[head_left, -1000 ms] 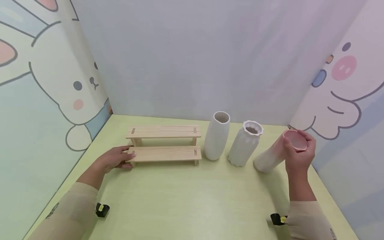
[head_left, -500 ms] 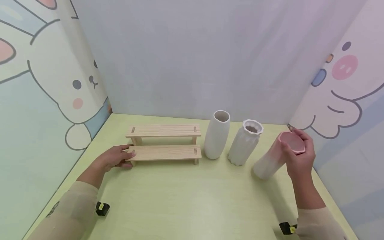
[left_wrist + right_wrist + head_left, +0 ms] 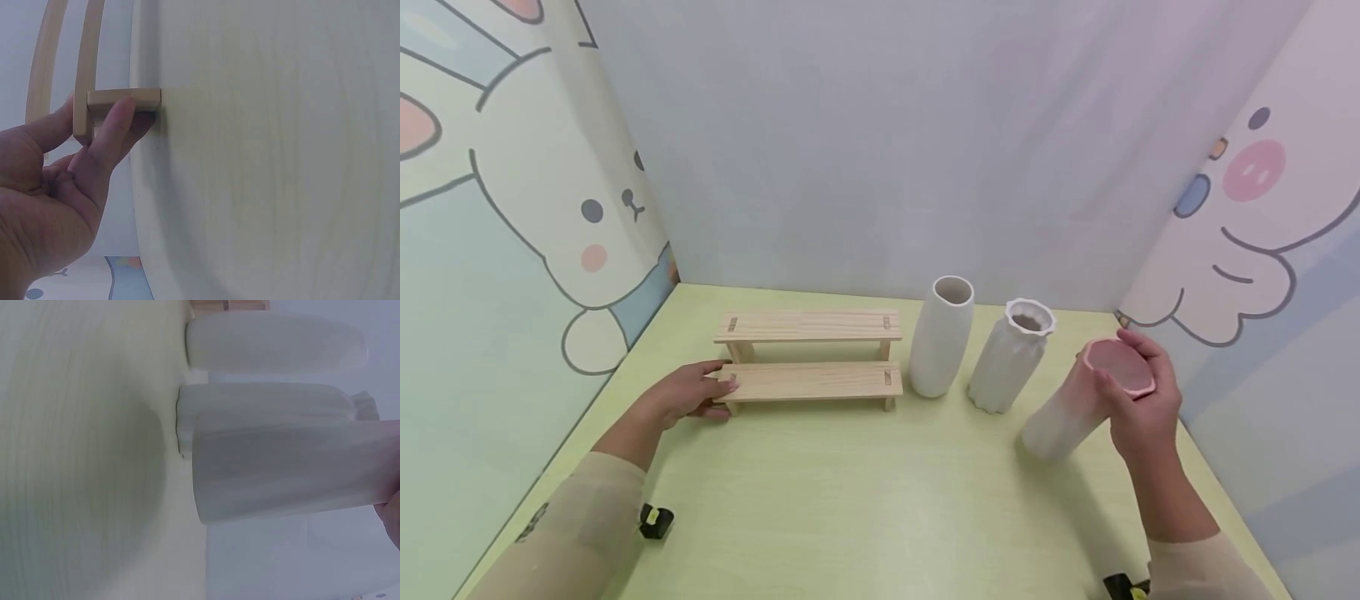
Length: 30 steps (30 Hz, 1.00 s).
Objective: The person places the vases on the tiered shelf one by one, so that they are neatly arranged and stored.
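My right hand (image 3: 1146, 404) grips a pink-and-white vase (image 3: 1063, 417) around its pink upper end. In the right wrist view the base of this vase (image 3: 281, 472) hangs clear of the table, with a shadow beside it. At the left, my left hand (image 3: 688, 392) pinches the near left end of a two-step wooden stand (image 3: 812, 382); the left wrist view has its fingers (image 3: 115, 128) around the board and leg. To the right of the stand are a smooth white vase (image 3: 942, 342) and a fluted white vase (image 3: 1009, 358) with a scalloped rim, both upright.
The pale yellow-green table (image 3: 850, 492) spreads in front of the stand and vases. A grey curtain (image 3: 880, 150) closes off the back. Cartoon-printed panels (image 3: 527, 200) stand along both sides.
My right hand has carried the pink-and-white vase toward me and slightly left, off the table and away from the back. The left hand and the stand stay in place.
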### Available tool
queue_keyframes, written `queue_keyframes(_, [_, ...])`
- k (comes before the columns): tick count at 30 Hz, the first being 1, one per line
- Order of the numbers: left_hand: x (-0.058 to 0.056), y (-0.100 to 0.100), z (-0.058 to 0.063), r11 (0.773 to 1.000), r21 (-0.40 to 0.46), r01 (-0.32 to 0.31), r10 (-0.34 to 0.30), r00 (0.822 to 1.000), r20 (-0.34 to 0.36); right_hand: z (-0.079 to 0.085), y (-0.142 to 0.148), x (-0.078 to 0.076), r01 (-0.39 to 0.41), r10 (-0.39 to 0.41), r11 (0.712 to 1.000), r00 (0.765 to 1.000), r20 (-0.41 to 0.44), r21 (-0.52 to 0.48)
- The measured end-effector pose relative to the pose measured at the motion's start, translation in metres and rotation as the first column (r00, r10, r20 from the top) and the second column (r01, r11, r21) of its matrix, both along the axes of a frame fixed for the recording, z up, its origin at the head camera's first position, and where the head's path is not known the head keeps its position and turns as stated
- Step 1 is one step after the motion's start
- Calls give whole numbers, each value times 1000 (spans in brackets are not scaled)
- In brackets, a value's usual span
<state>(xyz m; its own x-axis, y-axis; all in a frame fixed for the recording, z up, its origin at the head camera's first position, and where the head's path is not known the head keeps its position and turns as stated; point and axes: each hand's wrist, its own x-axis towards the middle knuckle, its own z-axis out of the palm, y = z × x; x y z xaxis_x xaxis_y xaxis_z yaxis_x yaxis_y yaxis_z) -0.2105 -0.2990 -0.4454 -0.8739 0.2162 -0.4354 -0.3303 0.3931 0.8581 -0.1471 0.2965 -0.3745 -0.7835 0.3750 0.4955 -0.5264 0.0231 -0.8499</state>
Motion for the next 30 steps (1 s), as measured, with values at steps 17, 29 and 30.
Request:
queue_keyframes(17, [1,-1,-2,1000,-13,1,-1,1000,-7,9,-19,19,-267,263,963,960,-95,-27])
queue_keyframes(29, [0,0,-3,999,-37,6,-7,1000,-22,12,-38,18,-470,464,883,865,-190,14])
queue_keyframes(30, [0,-1,-3,999,-37,6,-7,1000,-23,13,-40,18,-466,462,884,868,-182,22])
